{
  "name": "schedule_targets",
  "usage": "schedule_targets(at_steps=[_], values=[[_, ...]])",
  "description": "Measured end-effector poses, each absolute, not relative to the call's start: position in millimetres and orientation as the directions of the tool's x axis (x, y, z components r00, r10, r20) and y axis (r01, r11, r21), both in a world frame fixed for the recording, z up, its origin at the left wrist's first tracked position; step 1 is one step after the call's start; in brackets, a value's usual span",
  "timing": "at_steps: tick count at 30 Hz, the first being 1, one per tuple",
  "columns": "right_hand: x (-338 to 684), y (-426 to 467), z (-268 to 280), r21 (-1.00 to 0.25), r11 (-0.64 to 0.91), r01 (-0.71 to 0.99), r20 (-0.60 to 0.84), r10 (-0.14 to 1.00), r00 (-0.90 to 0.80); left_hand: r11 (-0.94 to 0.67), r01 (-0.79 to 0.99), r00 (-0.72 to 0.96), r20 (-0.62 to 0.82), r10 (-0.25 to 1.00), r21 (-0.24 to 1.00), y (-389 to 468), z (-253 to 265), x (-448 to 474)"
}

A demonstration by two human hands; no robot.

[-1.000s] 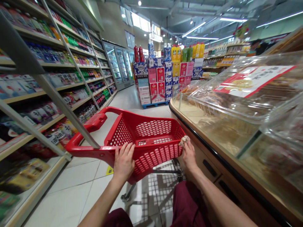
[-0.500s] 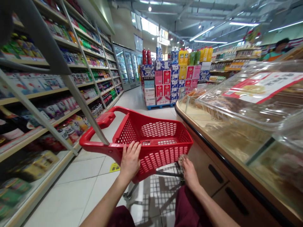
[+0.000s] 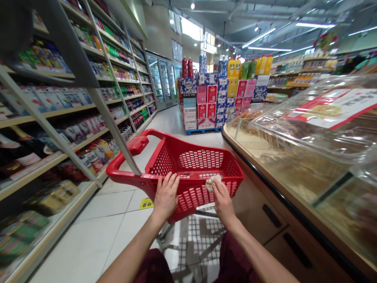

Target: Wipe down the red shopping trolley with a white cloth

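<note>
A red plastic shopping cart [image 3: 191, 182] with perforated basket walls stands side-on in front of me. My left hand [image 3: 167, 198] grips the near rim of its basket, fingers bent over the edge. In my right hand [image 3: 223, 201] is a crumpled pale cloth [image 3: 210, 183], pressed against the upper part of the near side wall, right of my left hand. The thumb of the right hand is mostly hidden. Inside, no goods show in the visible part of the basket.
Shelves of drinks [image 3: 123, 74] run along the left. A glass-fronted counter [image 3: 265, 157] with clear-lidded food stands close on the right. Ahead are stacked drink cartons [image 3: 206, 102] on a blue pallet [image 3: 203, 131]. A grey metal bar [image 3: 114, 129] slants across the left. A yellow floor sticker [image 3: 146, 203] lies below.
My right hand has moved up and left with the cloth, from the low front corner to near the rim. My left hand stays on the rim. The view has shifted slightly.
</note>
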State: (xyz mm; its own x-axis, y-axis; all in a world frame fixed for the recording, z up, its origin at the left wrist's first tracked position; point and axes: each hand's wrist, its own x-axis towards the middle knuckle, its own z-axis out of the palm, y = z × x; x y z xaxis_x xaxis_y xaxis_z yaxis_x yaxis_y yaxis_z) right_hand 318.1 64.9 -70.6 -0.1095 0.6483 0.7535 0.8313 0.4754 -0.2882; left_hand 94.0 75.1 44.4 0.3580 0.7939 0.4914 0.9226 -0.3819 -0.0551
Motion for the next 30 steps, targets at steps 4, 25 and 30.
schedule_targets(at_steps=[4, 25, 30], values=[[311, 64, -74, -0.221, 0.5, 0.837, 0.744, 0.642, -0.187, -0.381, 0.922, 0.368, 0.482, 0.796, -0.074, 73, 44, 92], [247, 61, -57, -0.185, 0.604, 0.775, 0.722, 0.619, -0.309, -0.35, 0.931, 0.357, 0.462, 0.811, -0.105, 64, 59, 55], [231, 60, -47, -0.228, 0.612, 0.757, 0.713, 0.634, -0.298, -0.349, 0.932, 0.35, 0.509, 0.786, -0.103, 56, 64, 37]])
